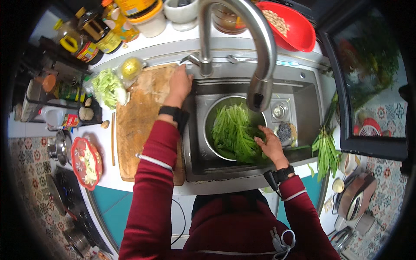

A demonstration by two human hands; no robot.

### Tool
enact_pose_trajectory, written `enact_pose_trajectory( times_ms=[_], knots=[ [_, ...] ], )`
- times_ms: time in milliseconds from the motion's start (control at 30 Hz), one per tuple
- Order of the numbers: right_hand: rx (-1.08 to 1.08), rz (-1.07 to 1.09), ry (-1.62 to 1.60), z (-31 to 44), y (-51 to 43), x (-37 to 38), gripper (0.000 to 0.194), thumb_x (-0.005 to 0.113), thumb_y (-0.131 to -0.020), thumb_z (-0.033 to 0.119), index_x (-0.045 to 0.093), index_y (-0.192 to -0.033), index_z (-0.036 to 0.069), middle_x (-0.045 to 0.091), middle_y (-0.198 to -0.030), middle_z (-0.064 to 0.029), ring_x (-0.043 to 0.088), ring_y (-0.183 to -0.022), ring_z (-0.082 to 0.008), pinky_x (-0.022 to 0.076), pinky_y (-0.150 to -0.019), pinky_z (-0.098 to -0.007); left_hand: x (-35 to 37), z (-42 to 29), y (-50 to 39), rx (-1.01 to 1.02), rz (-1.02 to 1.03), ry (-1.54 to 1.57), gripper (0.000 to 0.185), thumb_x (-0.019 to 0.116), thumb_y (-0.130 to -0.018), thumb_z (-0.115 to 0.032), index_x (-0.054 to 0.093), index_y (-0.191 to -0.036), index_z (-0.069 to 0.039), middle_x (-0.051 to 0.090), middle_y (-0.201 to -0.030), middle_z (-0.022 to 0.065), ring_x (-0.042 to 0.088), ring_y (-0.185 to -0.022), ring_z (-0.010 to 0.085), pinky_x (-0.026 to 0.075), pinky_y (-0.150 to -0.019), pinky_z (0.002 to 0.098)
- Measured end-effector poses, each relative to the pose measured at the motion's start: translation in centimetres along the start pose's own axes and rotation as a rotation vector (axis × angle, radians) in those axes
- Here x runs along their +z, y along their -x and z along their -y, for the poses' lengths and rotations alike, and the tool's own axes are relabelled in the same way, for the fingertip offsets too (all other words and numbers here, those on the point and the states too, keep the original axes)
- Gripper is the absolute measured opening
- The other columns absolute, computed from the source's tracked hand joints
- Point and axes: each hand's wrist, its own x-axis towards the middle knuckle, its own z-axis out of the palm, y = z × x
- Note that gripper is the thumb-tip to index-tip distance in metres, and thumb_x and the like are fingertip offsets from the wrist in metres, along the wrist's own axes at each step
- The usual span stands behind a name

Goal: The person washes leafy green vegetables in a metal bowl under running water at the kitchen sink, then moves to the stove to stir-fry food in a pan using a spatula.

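My left hand [180, 85] reaches over the back right corner of the wooden cutting board [139, 130]. Its fingertips are at the lever [191, 58] of the steel faucet [260, 74]; whether they grip it I cannot tell. In the sink [198, 130] stands a round metal bowl [208, 138] full of long-stemmed leafy greens [234, 133]. My right hand [271, 144] is at the bowl's right side, fingers apart, beside the edge of the greens. The faucet's spout hangs over the bowl's back right rim.
Left of the board are a bagged lettuce [109, 87], chopsticks [113, 139] and a red-rimmed basket [76, 162]. Bottles [97, 32] and a red colander [297, 32] line the back. A dark scourer [284, 131] lies in the sink; a window frame [344, 97] juts in at right.
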Motion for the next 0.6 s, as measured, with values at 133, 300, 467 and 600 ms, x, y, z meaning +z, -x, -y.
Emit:
enact_pose_trajectory(
  times_ms=[133,300,467,600],
  knots=[
    [0.370,0.216,-0.252,-0.5,3.6,-2.8,0.026,0.060,-0.082,0.013,0.062,-0.108,0.010,0.067,-0.089,-0.0097,0.065,-0.081,-0.0212,0.0499,-0.073,-0.0322,0.4,0.3,-3.4,0.008,0.155,0.024,0.019,0.062,-0.079,-0.015,0.063,-0.092,-0.002,0.065,-0.082,0.0196,0.061,-0.079,0.0388,0.049,-0.072,0.0457],
    [0.289,0.052,-0.424,2.5,4.5,-3.3,0.021,0.058,-0.083,0.000,0.064,-0.101,0.007,0.065,-0.075,-0.0048,0.063,-0.070,-0.0110,0.0471,-0.065,-0.0231,-0.3,0.4,-5.2,-0.130,0.244,0.393,0.015,0.059,-0.085,-0.014,0.065,-0.086,-0.001,0.065,-0.067,0.0084,0.061,-0.057,0.0182,0.050,-0.057,0.0300],
    [0.307,0.045,-0.600,3.0,1.6,-3.4,0.014,0.056,-0.090,0.004,0.061,-0.102,0.002,0.063,-0.086,0.0009,0.058,-0.080,-0.0060,0.0448,-0.072,-0.0199,-0.9,1.4,-7.7,-0.305,0.404,0.719,0.015,0.058,-0.090,-0.012,0.065,-0.086,0.001,0.064,-0.068,0.0051,0.055,-0.055,0.0096,0.047,-0.052,0.0227],
    [0.339,0.097,-0.213,-0.7,0.9,-3.2,0.022,0.060,-0.081,0.006,0.063,-0.102,0.008,0.067,-0.082,-0.0077,0.064,-0.076,-0.0189,0.0486,-0.070,-0.0287,-1.0,1.9,-6.6,-0.239,0.426,0.763,0.016,0.055,-0.090,-0.013,0.061,-0.083,0.000,0.060,-0.066,0.0035,0.052,-0.054,0.0089,0.045,-0.050,0.0226]
  ],
)
